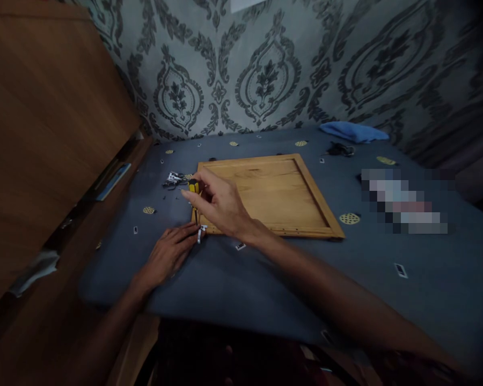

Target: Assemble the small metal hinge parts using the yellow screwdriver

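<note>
A wooden framed panel (273, 187) lies flat on the blue patterned sheet. My right hand (223, 206) is closed around a screwdriver with a yellow and black handle (194, 186), its shaft pointing down at the panel's near left corner. At that corner sits a small metal hinge (202, 234), partly beyond the panel's edge. My left hand (169, 252) lies low beside it, fingers together, fingertips pressed on the hinge and the corner. The screwdriver's tip is hard to make out. Small holes run along the panel's near edge.
Loose metal hardware (176, 178) and several tiny dark pieces lie left of the panel. A blue cloth (354, 131) and a dark bunch of keys (340, 149) lie at the back right. A blurred-out object (406, 201) is on the right. A wooden cabinet (44, 107) borders the left side.
</note>
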The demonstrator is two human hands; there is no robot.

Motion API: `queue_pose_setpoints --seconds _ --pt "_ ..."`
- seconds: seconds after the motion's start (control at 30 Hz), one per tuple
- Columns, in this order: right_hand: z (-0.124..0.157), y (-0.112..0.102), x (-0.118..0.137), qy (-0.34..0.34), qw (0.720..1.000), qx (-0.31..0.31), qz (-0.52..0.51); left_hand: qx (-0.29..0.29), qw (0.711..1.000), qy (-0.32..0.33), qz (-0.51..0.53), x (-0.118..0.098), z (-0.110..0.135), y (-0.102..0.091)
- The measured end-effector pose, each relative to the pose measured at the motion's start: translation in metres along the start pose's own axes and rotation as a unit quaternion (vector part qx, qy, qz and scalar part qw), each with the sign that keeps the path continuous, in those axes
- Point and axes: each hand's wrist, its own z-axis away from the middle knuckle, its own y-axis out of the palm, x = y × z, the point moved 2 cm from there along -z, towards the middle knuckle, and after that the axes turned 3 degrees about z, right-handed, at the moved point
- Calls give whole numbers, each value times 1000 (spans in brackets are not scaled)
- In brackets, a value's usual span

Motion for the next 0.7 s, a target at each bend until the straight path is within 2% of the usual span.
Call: queue_pose_setpoints --seconds 0.2,0.7 --pt "-4 -8 -2 -9 1000 22 18 6 1000 -7 14 -2 -1 -2" --pt "-1 0 -9 7 999 45 26 -1 1000 -4 9 1 1 1"
